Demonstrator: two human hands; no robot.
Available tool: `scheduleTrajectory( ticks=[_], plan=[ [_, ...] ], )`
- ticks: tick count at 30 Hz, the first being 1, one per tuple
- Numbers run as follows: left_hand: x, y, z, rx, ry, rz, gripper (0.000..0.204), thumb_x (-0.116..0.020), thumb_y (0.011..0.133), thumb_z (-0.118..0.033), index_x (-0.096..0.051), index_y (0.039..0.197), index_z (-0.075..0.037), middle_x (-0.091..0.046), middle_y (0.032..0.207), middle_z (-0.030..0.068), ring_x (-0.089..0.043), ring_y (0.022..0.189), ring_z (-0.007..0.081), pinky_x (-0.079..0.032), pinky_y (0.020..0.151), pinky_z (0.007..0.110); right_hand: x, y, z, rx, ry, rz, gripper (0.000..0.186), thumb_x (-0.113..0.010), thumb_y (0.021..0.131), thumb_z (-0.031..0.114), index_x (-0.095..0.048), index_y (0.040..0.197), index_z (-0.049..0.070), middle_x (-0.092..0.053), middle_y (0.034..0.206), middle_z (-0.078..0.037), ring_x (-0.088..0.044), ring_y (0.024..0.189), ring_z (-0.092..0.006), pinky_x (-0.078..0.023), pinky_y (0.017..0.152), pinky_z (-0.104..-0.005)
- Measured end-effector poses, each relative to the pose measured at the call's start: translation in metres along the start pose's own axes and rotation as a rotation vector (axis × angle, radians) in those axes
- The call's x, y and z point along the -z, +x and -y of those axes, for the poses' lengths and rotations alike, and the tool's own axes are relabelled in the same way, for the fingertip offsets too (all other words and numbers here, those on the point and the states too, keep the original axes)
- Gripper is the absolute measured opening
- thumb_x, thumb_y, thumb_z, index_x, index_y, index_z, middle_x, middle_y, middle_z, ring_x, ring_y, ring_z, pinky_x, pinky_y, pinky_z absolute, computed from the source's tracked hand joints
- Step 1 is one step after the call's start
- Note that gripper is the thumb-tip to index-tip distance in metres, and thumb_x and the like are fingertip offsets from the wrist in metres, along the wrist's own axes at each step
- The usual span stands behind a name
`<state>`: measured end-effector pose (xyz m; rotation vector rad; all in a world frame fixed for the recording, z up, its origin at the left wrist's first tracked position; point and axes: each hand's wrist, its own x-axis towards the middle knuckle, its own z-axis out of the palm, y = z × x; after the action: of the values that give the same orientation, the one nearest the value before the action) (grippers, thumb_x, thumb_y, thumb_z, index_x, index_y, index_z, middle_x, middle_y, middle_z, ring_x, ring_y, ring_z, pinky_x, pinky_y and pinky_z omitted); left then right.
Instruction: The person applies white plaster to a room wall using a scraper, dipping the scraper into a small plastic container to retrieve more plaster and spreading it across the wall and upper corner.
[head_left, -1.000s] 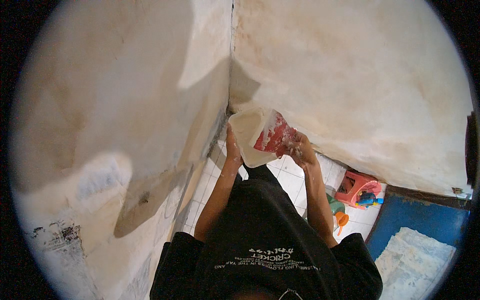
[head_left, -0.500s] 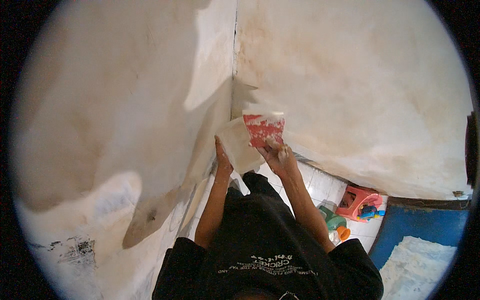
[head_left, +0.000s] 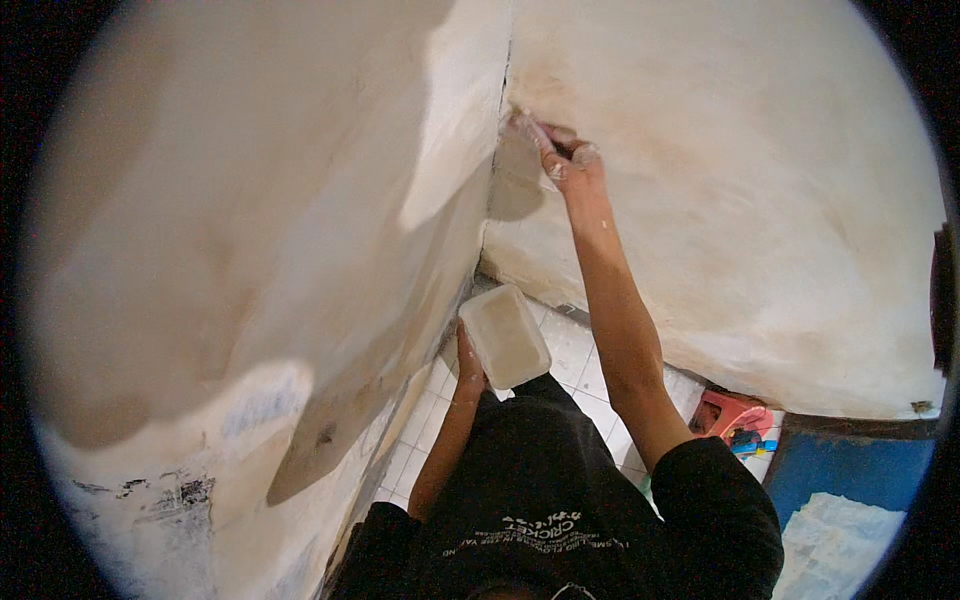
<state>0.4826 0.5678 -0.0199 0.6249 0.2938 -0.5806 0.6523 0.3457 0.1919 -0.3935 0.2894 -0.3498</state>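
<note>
Right hand (head_left: 577, 165): fingers closed on a thin, flat, pinkish spreader (head_left: 543, 138), seen almost edge-on; pale paste on the fingers and wrist. Arm extended up and forward. The spreader's far end lies against the cream, stained right-hand wall (head_left: 760, 200), just right of the corner; exact contact blurred.

Left hand (head_left: 468, 362): gripping a cream-white, rectangular plastic tub (head_left: 507, 338) with rounded corners by its left side, low in front of the body. Tub tilted, mouth in view; pale matter inside, depth not clear.

Beside the tub: cream, patchy left-hand wall (head_left: 270, 210), with cast shadows and dark flaked marks lower down.

Below: white square floor tiles (head_left: 597, 395), running along the foot of both walls.

Nearest the camera: black short-sleeved shirt (head_left: 530, 480), white print on its front.

Right, farther off: red plastic stool-like piece (head_left: 727, 412), a small blue object (head_left: 745, 442) by it; then a flat blue panel (head_left: 835, 465), a ragged whitish sheet (head_left: 838, 545) overlapping it.
</note>
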Motion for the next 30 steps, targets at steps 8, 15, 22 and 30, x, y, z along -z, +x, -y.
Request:
scheduleTrajectory(
  ticks=[8,15,22,30],
  plan=[
    [0.000,-0.009,-0.013,-0.043,-0.023,-0.054,0.067,-0.033,0.084,-0.057,-0.031,0.128,-0.006,-0.042,0.124,0.0122,-0.043,0.111,0.0248,-0.035,0.094,0.036,0.036,-0.043,-0.025,-0.040,-0.228,0.132,0.036,-0.035,0.078,-0.007,-0.026,0.109,-0.023,-0.040,0.110,-0.032,-0.045,0.099,-0.0391,-0.043,0.084,-0.0399],
    [-0.023,-0.012,-0.014,-0.015,-0.018,-0.024,0.067,-0.033,0.084,-0.057,-0.032,0.127,-0.006,-0.042,0.123,0.0122,-0.043,0.111,0.0247,-0.035,0.094,0.036,0.153,0.078,-0.046,0.158,-0.662,0.083,0.042,-0.029,0.078,-0.007,-0.019,0.114,-0.025,-0.035,0.115,-0.037,-0.041,0.106,-0.0470,-0.041,0.093,-0.0447],
    [-0.005,-0.021,-0.018,-0.062,-0.021,-0.091,0.067,-0.033,0.084,-0.057,-0.032,0.127,-0.005,-0.043,0.123,0.0123,-0.044,0.111,0.0246,-0.035,0.094,0.036,0.020,0.007,-0.020,0.385,-1.108,0.508,0.038,-0.033,0.080,-0.004,-0.028,0.113,-0.024,-0.040,0.115,-0.031,-0.048,0.102,-0.0338,-0.044,0.092,-0.0343],
    [-0.023,-0.019,-0.017,-0.038,-0.019,-0.055,0.067,-0.033,0.084,-0.057,-0.033,0.126,-0.005,-0.043,0.122,0.0123,-0.044,0.110,0.0245,-0.035,0.094,0.036,0.045,-0.011,-0.062,-0.140,0.120,-0.304,0.035,-0.031,0.085,0.001,-0.035,0.116,-0.014,-0.045,0.116,-0.024,-0.049,0.101,-0.0351,-0.046,0.089,-0.0375]
  ],
)
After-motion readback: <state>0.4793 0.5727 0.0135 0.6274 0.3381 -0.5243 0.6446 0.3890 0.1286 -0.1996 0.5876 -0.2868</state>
